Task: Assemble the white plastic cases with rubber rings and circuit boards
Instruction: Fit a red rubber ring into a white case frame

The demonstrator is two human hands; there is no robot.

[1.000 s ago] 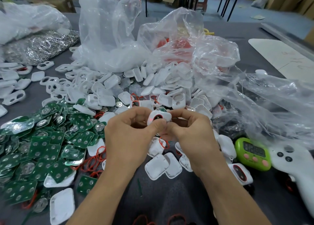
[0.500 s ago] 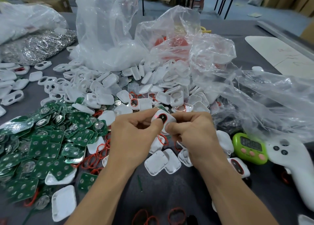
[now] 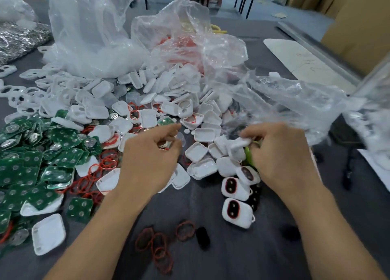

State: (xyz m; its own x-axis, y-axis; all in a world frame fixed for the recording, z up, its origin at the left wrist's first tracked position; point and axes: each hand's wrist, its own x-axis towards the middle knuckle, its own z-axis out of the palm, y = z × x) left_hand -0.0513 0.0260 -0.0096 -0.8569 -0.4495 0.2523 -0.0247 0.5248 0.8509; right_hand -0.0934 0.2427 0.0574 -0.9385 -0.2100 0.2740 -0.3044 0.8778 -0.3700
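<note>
The cases [image 3: 196, 152] are white, circuit boards [image 3: 65, 139] green with silver dots, rubber rings [image 3: 108, 160] red.

— Where can a hand pass?
— At the middle of the near edge. Bare tabletop [image 3: 200, 203] shows there, with only loose red rings [image 3: 158, 248] and a small black piece [image 3: 202, 237] lying on it.
— And leftward?
— Green circuit boards [image 3: 31, 163] cover that side out to the left edge.
— Farther in?
— A heap of white cases [image 3: 147, 98], then crumpled plastic bags [image 3: 88, 30] standing tall toward the far edge.
— Rightward?
— Assembled cases [image 3: 236, 212] lie just beside the right hand [image 3: 280, 157], which curls on a white case [image 3: 239, 146]. A clear bag [image 3: 295, 104] billows beyond it.
</note>
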